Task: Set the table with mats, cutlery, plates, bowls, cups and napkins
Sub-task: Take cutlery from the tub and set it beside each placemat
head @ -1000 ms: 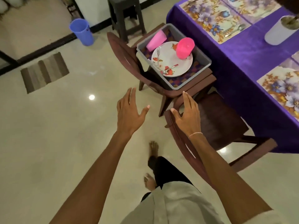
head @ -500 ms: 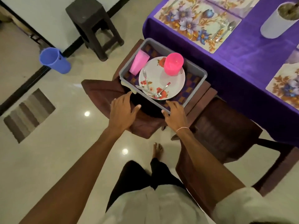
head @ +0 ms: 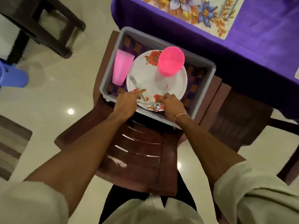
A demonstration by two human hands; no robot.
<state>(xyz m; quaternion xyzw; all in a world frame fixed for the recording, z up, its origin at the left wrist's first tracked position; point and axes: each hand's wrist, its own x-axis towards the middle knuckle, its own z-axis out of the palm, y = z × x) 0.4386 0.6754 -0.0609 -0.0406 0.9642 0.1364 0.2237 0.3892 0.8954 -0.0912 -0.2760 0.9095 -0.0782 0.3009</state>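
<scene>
Your hands are at the cutlery on the plate in the grey tub.

Over the slatted brown chair [head: 139,147], your left hand [head: 125,105] curls around the fork [head: 137,88] handle; your right hand [head: 171,104] pinches at the spoon [head: 157,106]. Both lie on the glossy round floral plate [head: 152,81] beside an upturned pink bowl [head: 170,63] and a pale pink cup [head: 122,68]. The tub [head: 200,101] sits by the purple-clothed table [head: 258,39], with a floral mat [head: 195,12], on shiny cream floor.

A glossy cream tiled floor [head: 48,97] reflected small round ceiling lights. A dark brown slatted wooden chair [head: 139,147] stood pushed against the counter's near edge, a second dark wooden chair [head: 239,126] just beside it. A black wooden stool [head: 43,25] stood far left, near a blue plastic bucket [head: 13,78]. A striped grey mat [head: 11,146] lay by the left edge.
</scene>
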